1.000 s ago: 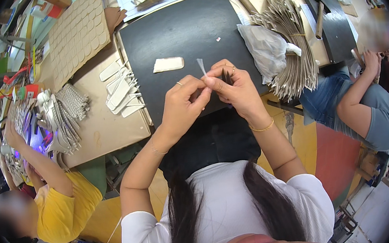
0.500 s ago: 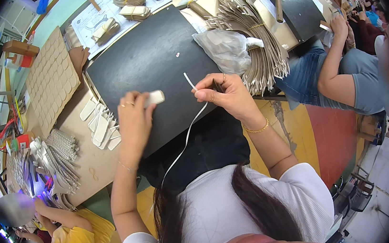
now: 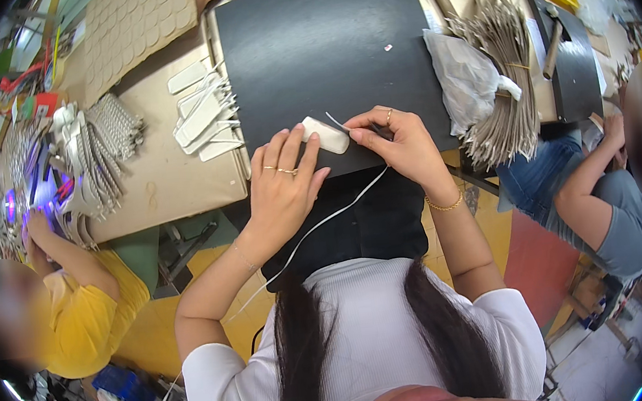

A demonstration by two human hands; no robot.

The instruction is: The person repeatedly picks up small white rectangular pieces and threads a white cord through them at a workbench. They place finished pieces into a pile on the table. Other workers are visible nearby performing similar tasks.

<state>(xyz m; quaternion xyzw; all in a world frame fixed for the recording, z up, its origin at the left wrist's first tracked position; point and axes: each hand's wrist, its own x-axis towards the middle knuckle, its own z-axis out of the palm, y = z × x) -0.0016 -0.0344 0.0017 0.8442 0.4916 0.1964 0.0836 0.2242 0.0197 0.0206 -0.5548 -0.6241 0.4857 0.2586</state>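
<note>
My left hand (image 3: 281, 183) holds a small white oblong tag (image 3: 325, 134) at the near edge of a black mat (image 3: 319, 42). My right hand (image 3: 399, 142) pinches the end of a thin white string (image 3: 324, 224) right beside the tag. The string runs down from my right fingers across my lap toward the lower left. Both hands wear rings; the right wrist has a thin bracelet.
A pile of finished white tags (image 3: 204, 115) with strings lies left of the mat on a tan table (image 3: 160, 179). Stacked cardboard pieces (image 3: 499, 61) and a plastic bag (image 3: 465, 77) sit at the right. A person in yellow (image 3: 79, 299) works at left, another in grey (image 3: 607, 207) at right.
My left hand carried the white tag right, toward my right hand; the hands are close together again. The view tilted, so the mat sits more centred.
</note>
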